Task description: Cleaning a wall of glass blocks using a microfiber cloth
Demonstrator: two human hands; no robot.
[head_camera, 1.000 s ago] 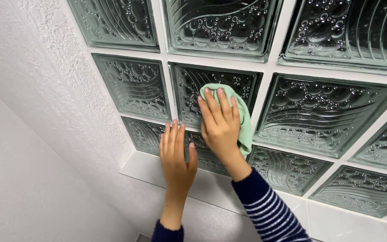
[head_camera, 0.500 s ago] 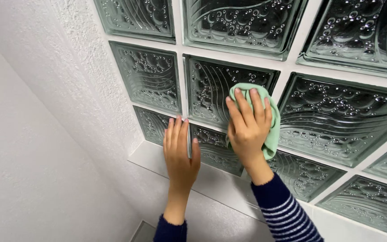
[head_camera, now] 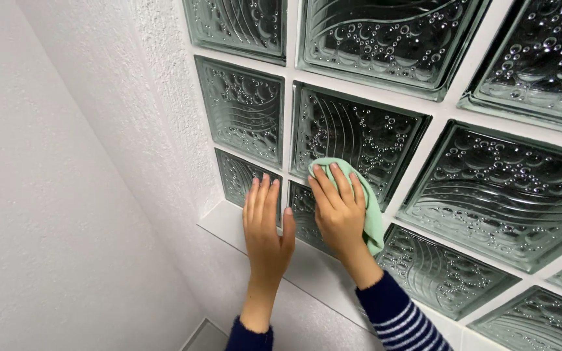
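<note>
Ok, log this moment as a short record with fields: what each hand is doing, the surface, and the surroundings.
Left hand: left hand flat, fingers together, resting on the lower glass block and white sill
Right hand: right hand pressing a light green cloth against the middle glass block
Surface: wall of patterned glass blocks with bubble and wave relief, white joints
Surroundings: white textured wall at left
Clothing: dark blue sleeve with white stripes
</note>
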